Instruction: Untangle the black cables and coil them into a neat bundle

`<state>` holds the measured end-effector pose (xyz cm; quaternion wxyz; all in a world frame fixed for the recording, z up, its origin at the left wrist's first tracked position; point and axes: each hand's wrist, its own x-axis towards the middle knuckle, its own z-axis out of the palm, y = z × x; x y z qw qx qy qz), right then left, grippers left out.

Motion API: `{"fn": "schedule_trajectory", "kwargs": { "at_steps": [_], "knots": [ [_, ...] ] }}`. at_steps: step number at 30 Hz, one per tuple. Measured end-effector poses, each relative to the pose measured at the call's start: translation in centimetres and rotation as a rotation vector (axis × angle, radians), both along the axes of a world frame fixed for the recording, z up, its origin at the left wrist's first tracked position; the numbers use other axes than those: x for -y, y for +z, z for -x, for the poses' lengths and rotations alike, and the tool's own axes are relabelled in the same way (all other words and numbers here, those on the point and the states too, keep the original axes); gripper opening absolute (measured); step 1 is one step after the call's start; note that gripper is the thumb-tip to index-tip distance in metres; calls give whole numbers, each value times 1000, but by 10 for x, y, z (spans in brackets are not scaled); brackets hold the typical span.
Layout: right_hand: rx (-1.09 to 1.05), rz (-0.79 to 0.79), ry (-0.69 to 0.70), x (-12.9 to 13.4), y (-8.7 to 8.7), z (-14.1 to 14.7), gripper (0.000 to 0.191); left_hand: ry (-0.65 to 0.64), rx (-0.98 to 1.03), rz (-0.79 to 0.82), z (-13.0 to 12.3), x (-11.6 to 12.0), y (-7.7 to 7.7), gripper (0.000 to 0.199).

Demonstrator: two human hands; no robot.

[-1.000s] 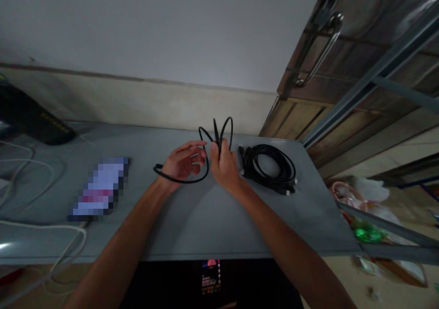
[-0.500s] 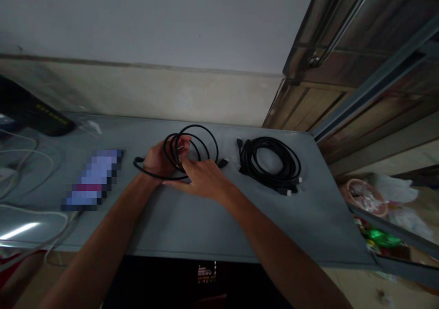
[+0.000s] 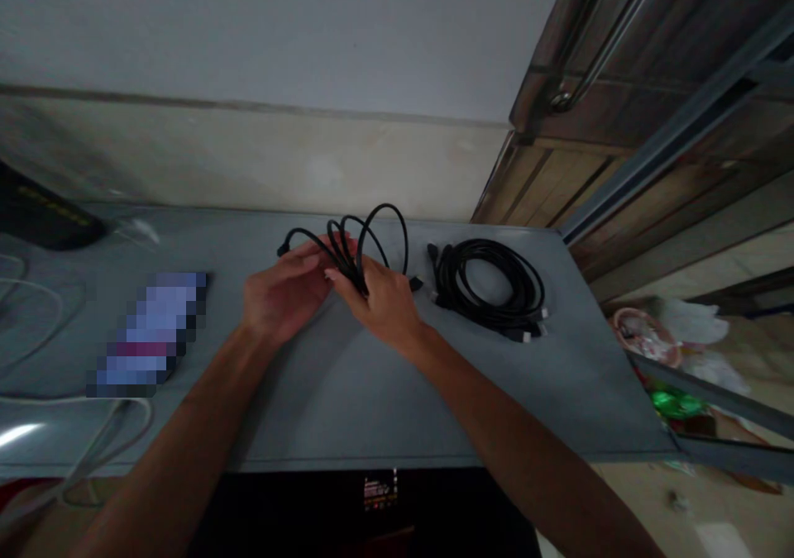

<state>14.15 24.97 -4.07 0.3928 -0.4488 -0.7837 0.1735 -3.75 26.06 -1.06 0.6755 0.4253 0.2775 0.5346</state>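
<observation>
A black cable, gathered into several loose loops, is held between my hands above the grey table. My right hand grips the bunched strands, its thumb in front of them. On the other side, my left hand cups the loops, palm showing and fingertips partly hidden behind the strands. One cable end sticks out above my left hand. A black connector lies just right of my right hand. Farther right rests a coiled bundle of black cables with several pale-tipped plugs.
A blurred-out phone lies on the left, near white cords. Behind it is a black object. The wall borders the table's back. A dark screen sits below the front edge. A pink basket stands right.
My left hand has come out of the loops and turned its palm up. My right hand has closed around the strands, which are now bunched closer together. The view has shifted slightly.
</observation>
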Motion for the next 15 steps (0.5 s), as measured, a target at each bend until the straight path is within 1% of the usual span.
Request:
{"fn": "schedule_trajectory", "kwargs": {
  "at_steps": [5,7,10,11,13,15],
  "knots": [
    [161,-4,11,2,0,1,56,43,11,-3,3,-1,-3,32],
    [197,-32,27,1,-1,1,52,80,21,17,3,-1,-3,23],
    [228,-107,57,0,-1,-1,45,114,87,83,1,-1,3,8],
    [235,-135,56,-1,-1,-1,44,110,122,112,0,0,6,7],
    [224,-188,35,-3,0,-3,41,105,198,161,-1,1,10,16],
    [163,-228,-3,-5,1,-5,40,122,272,176,0,1,13,24]
  ]
}}
